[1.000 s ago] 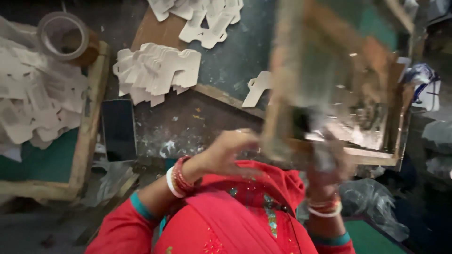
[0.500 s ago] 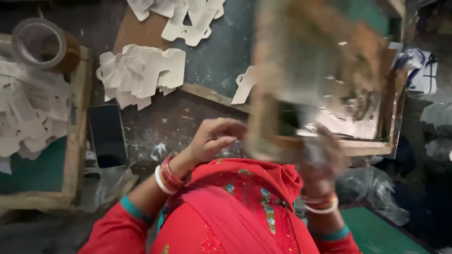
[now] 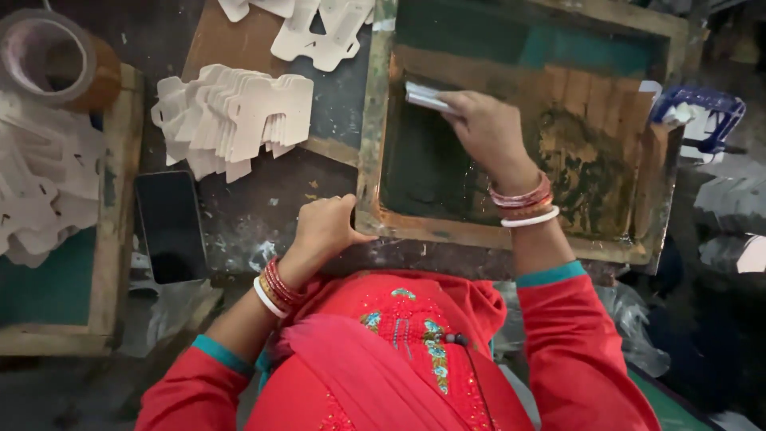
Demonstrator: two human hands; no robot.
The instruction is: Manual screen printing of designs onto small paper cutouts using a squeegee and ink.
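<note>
A wooden screen-printing frame [image 3: 375, 144] with green mesh lies flat on the worktable. My left hand [image 3: 325, 227] grips the frame's near left corner. My right hand [image 3: 487, 132] is inside the frame, closed on a pale squeegee [image 3: 423, 97] that rests on the mesh near the frame's left side. Smeared brownish ink covers the right half of the mesh [image 3: 594, 160]. Both wrists wear bangles and red sleeves.
A fanned stack of white die-cut cards [image 3: 235, 120] lies left of the frame, with more cards [image 3: 307, 28] above. A dark phone [image 3: 170, 227] lies on the table. A tape roll [image 3: 52, 60] and another wooden frame [image 3: 104, 279] with cards sit far left.
The screen frame, which was tilted up and blurred, has come down flat. My right hand moved from its lower edge into the frame onto the squeegee. My left hand took the corner.
</note>
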